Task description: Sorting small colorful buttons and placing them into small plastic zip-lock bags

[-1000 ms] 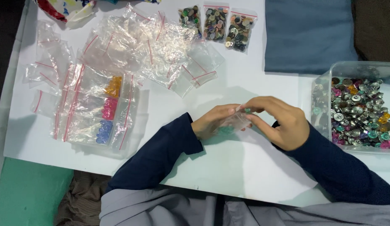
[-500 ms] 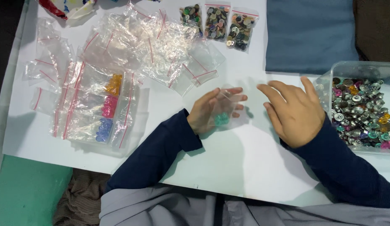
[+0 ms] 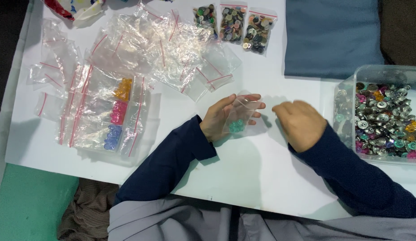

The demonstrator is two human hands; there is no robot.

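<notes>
Watching the head view, I've got the left hand (image 3: 223,118) cradling a small clear zip bag (image 3: 240,115) with a few teal buttons (image 3: 236,126) settled in its lower end. The fingers are spread along the back of the bag with the thumb over the front, so it's a loose pinch on the plastic rather than a clench. My guess is it's held flat like that so the buttons stay pooled at the bottom and don't spill.

The right hand (image 3: 301,122) sits just right of the bag, not touching it, knuckles up and fingers curled under. I can't tell whether it's holding anything underneath.

Everything else lines up around that bag: the clear tub of mixed metal buttons (image 3: 381,119) is further right, near the right hand. Left of the bag lies a row of bags with orange, pink and blue buttons (image 3: 115,115). Above it is a heap of empty zip bags (image 3: 145,44), and three filled button bags (image 3: 233,22) beyond that. A blue cloth (image 3: 331,35) lies above and to the right.
</notes>
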